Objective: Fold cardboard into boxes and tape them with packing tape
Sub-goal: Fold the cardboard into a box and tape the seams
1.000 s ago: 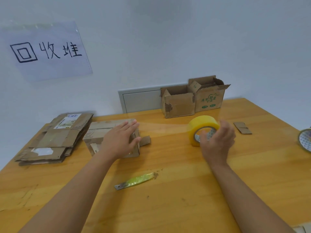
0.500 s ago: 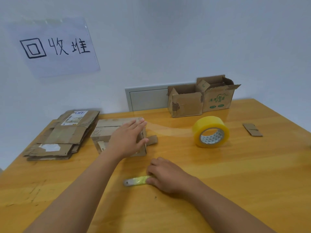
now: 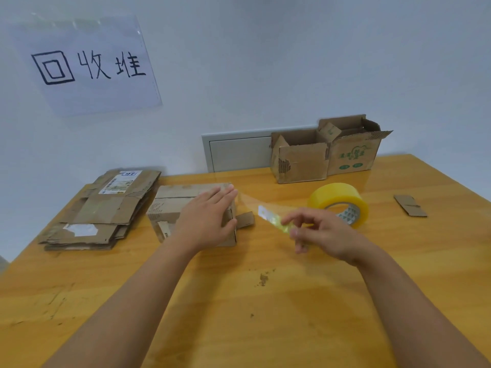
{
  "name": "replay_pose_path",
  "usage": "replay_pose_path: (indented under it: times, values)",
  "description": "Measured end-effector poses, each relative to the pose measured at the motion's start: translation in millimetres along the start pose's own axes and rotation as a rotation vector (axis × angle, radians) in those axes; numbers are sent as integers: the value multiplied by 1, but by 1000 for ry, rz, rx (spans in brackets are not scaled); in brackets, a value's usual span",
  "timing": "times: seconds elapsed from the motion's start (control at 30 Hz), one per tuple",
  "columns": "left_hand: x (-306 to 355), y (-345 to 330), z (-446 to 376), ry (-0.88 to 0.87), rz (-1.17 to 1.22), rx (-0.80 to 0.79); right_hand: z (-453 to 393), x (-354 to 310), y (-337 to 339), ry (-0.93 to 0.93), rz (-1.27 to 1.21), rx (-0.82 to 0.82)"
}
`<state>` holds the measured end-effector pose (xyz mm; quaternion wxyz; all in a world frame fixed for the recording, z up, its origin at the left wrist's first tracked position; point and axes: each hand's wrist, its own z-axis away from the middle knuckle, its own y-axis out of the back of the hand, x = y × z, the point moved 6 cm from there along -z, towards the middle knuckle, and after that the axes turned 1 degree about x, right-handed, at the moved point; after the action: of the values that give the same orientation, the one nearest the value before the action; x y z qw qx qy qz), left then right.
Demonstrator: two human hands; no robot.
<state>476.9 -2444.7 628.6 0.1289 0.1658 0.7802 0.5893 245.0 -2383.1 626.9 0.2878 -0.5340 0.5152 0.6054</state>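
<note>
My left hand (image 3: 206, 221) lies flat, fingers straight, pressing down on the box (image 3: 180, 205) at about 10 o'clock from the middle of the worktop (image 3: 265, 314); it has not shifted from half a second ago. My right hand (image 3: 322, 232) has changed the most: half a second ago it was low on the worktop, reaching the knife where it lay; now it is lifted clear of the wood, toward 2 o'clock, with the fingers pinching the green-handled knife (image 3: 276, 220). The blade points up and left, at the strip (image 3: 247, 201) of clear tape that stretches from the box's right top edge to the roll (image 3: 338, 201). The blade tip seems to meet the strip, though I cannot tell if it touches. The roll stands on its edge at 2 o'clock, just behind my right hand, where it was put down between a second and half a second ago. A small loose flap (image 3: 245, 220) juts from the box's right side. A stack (image 3: 103, 211) of flattened cardboard lies at 9 o'clock, just beside the box. Two open boxes (image 3: 326, 152) stand touching each other at 1 o'clock against the wall, and a scrap (image 3: 410, 205) of cardboard lies at 3 o'clock. A handwritten sign (image 3: 90, 67) hangs on the wall at 11 o'clock
</note>
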Motion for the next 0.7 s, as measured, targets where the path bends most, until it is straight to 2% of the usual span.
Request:
replay_pose_path:
  times: [0.1, 0.27, 0.37, 0.5, 0.7]
  values:
    - [1, 2, 0, 6, -9, -5, -18, -10, 3, 51, -208, 214]
    - [4, 5, 0, 15, -9, -18, -54, -14, -7, 56, -624, 283]
    - [6, 6, 1, 28, -15, -21, -68, -16, -11, 116, -525, 383]
    - [6, 5, 0, 29, -29, -7, -77, -9, -17, 107, -323, 575]
    - [6, 3, 0, 33, -39, 39, -71, 15, -35, 76, -241, 632]
